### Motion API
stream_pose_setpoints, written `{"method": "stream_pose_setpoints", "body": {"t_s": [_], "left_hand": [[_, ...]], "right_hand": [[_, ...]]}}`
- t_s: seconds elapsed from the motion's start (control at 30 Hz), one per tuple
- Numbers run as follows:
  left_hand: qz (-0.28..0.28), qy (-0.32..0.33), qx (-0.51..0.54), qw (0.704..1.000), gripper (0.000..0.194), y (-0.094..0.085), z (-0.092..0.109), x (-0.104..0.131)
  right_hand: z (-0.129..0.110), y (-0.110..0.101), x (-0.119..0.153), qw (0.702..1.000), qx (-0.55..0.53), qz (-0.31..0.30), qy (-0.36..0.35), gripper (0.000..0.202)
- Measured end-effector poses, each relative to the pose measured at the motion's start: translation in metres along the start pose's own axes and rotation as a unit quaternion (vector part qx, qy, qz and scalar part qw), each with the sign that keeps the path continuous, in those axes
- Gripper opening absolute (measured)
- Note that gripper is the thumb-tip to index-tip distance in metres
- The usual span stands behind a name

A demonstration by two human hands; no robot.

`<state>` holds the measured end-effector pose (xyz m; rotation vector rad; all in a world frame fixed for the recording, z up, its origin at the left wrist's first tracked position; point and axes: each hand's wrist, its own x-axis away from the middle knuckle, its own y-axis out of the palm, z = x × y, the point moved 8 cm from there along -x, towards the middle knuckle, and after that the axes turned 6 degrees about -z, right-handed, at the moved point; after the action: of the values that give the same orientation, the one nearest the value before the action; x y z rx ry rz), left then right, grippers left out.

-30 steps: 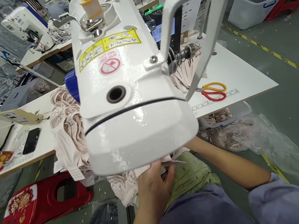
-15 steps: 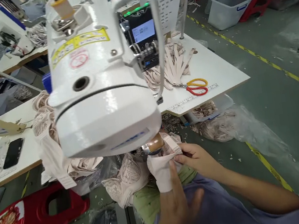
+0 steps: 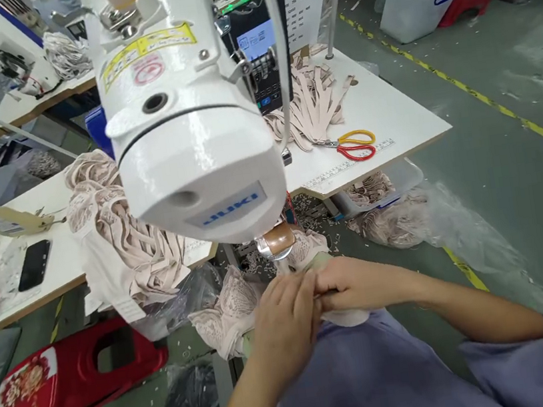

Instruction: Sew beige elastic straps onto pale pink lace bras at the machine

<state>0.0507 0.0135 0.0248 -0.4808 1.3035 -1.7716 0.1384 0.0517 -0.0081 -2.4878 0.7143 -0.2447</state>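
A pale pink lace bra (image 3: pixel 235 301) lies across my lap below the sewing machine's head (image 3: pixel 201 173), with one cup on the left and more lace by the machine's lower end. My left hand (image 3: pixel 285 312) is closed over the fabric, its fingers bent and tips against the right hand. Close beside it, my right hand (image 3: pixel 356 282) pinches the same bra, and a pale flap of it shows beneath. My fingers hide the gripped part. Just beyond both hands is a rounded brown and metal machine part (image 3: pixel 276 240).
Scissors with yellow and red handles (image 3: pixel 357 144) and a pile of pale straps (image 3: pixel 318 102) lie on the white table (image 3: pixel 391 119). More bras (image 3: pixel 129 237) hang over the left table edge, near a black phone (image 3: pixel 34 265). A red stool (image 3: pixel 78 379) stands lower left.
My left hand, blurred with fingers spread before, has closed on the bra beside the right hand. The bra edge has come down towards my lap. The view has shifted slightly.
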Motion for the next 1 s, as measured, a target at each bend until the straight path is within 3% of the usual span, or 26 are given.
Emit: {"method": "stream_pose_setpoints", "body": {"t_s": [0.07, 0.1, 0.17, 0.23, 0.27, 0.3, 0.4, 0.47, 0.63, 0.83, 1.0], "left_hand": [[-0.058, -0.129, 0.075, 0.987, 0.037, 0.020, -0.030, 0.001], [-0.087, -0.205, 0.169, 0.960, 0.042, 0.033, -0.046, 0.005], [-0.128, -0.308, 0.407, 0.850, 0.046, 0.061, -0.063, 0.015], [-0.124, -0.329, 0.577, 0.737, 0.047, 0.078, -0.065, 0.017], [-0.104, -0.330, 0.614, 0.710, 0.048, 0.080, -0.067, 0.017], [-0.079, -0.332, 0.624, 0.703, 0.049, 0.081, -0.071, 0.017], [-0.014, -0.344, 0.619, 0.706, 0.046, 0.077, -0.078, 0.022], [0.010, -0.342, 0.593, 0.729, 0.041, 0.072, -0.079, 0.025], [0.033, -0.330, 0.477, 0.814, 0.034, 0.055, -0.078, 0.026], [0.019, -0.313, 0.388, 0.867, 0.034, 0.049, -0.078, 0.022], [0.007, -0.311, 0.364, 0.878, 0.031, 0.050, -0.079, 0.024]], "right_hand": [[-0.001, 0.007, -0.004, 0.985, 0.171, 0.012, -0.015, 0.024], [0.001, 0.010, -0.006, 0.970, 0.242, 0.034, -0.016, 0.022], [0.005, 0.013, -0.011, 0.940, 0.328, 0.094, -0.030, 0.021], [0.007, 0.015, -0.014, 0.927, 0.342, 0.137, -0.072, 0.021], [0.008, 0.013, -0.014, 0.925, 0.334, 0.158, -0.088, 0.022], [0.010, 0.009, -0.014, 0.926, 0.319, 0.181, -0.090, 0.022], [0.020, -0.007, -0.008, 0.937, 0.238, 0.252, -0.033, 0.023], [0.026, -0.009, -0.006, 0.946, 0.180, 0.270, 0.005, 0.025], [0.030, 0.010, -0.012, 0.960, 0.127, 0.248, 0.019, 0.032], [0.026, 0.009, -0.022, 0.964, 0.179, 0.195, 0.003, 0.030], [0.019, 0.004, -0.024, 0.963, 0.217, 0.159, -0.027, 0.024]]}}
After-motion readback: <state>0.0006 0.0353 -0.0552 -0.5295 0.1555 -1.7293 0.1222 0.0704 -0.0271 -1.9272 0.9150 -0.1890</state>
